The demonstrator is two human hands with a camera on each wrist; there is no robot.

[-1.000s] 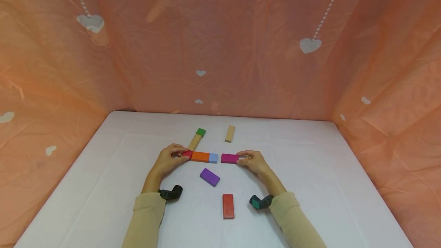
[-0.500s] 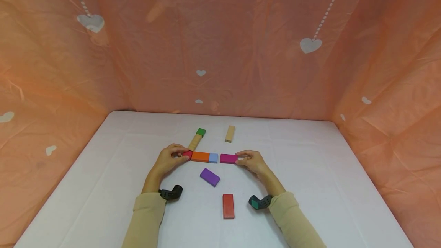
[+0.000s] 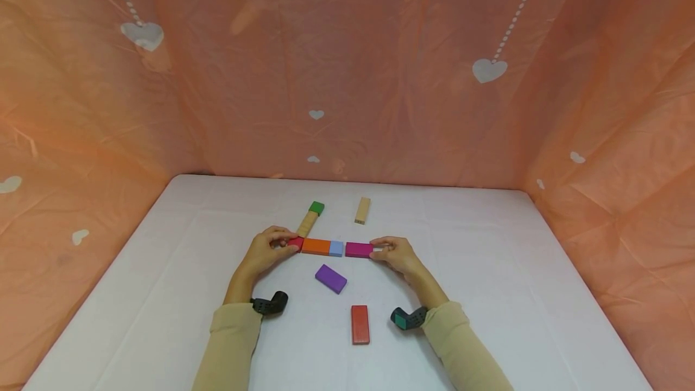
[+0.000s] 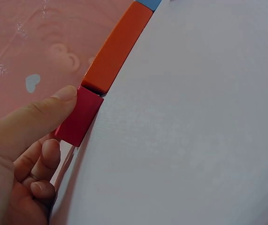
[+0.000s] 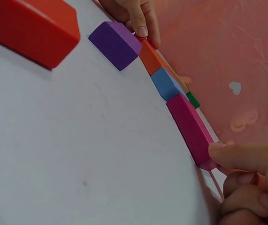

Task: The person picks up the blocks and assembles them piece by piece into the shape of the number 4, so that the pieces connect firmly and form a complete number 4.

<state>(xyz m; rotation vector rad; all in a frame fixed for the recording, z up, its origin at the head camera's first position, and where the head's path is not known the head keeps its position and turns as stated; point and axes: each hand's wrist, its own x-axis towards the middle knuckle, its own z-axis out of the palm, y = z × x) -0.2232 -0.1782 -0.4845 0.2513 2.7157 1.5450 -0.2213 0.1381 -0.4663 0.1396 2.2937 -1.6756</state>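
Observation:
At the left end of a row of blocks, my left hand pinches a small red block between thumb and fingers. That block meets the orange block, with a light blue block against its right end. My right hand pinches the right end of a magenta block, which lies in line with the row. A narrow gap parts it from the light blue block in the head view. Behind the red block, a plain wooden strip slants away to a green block.
A purple block lies askew in front of the row. Nearer the body is an orange-red block. One loose plain wooden block lies farther back. The white-covered table meets an orange curtain behind.
My right hand has slid the magenta block slightly left, narrowing the gap to the light blue block. The left hand keeps still on the red block.

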